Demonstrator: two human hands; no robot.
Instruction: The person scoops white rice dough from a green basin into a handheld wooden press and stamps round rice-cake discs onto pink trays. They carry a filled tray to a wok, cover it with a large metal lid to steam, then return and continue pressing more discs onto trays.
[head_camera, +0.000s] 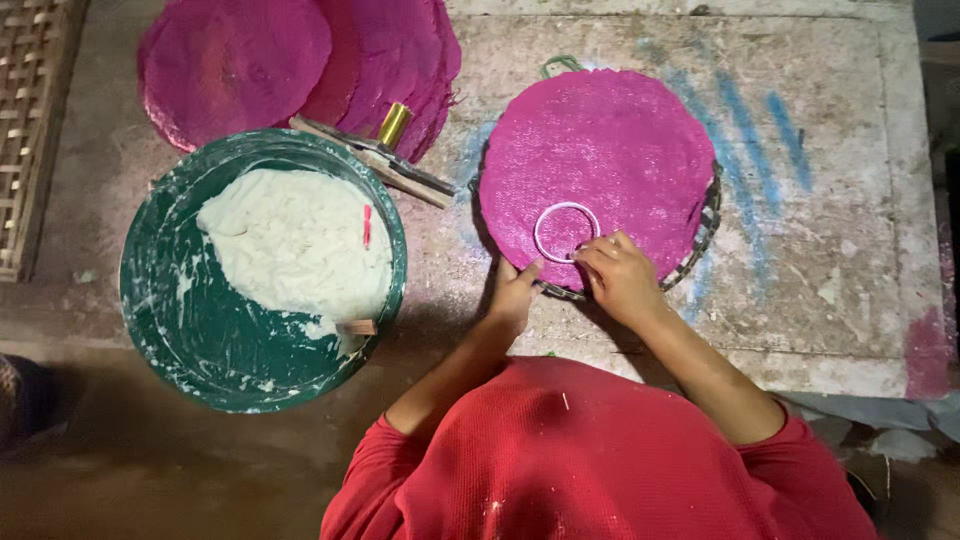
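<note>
A person in a red knitted top (590, 450) is leaning over the work from the near edge of the view, both forearms reaching forward. The left hand (515, 292) is resting at the near rim of a round magenta sheet (610, 150), fingers drawn together and the thumb pointing up towards a thin white ring (566, 231) that is lying flat on the sheet's near part; whether the thumb is actually touching the ring cannot be told. The right hand (618, 278) is sitting just beside it, fingers curled and bunched, fingertips pressing at the ring's right side as if pinching its edge. The magenta sheet is lying over a woven round tray (708, 222), whose rim is showing at the right and near sides, and the tray is sitting on a pale, worn stone slab (840, 250) that is carrying blue chalky streaks. To the left, near the person's left arm, a large green bowl (180, 320) is standing on the ground, holding a mound of white paste (290, 245) with a small red sliver showing on it. Beyond the bowl's far rim, a wooden tool with a brass-coloured cap (385, 150) is lying at a slant. Farther still, a stack of magenta discs (250, 55) is lying overlapped at the slab's far left, and a woven bamboo mat (30, 120) is showing at the left edge
</note>
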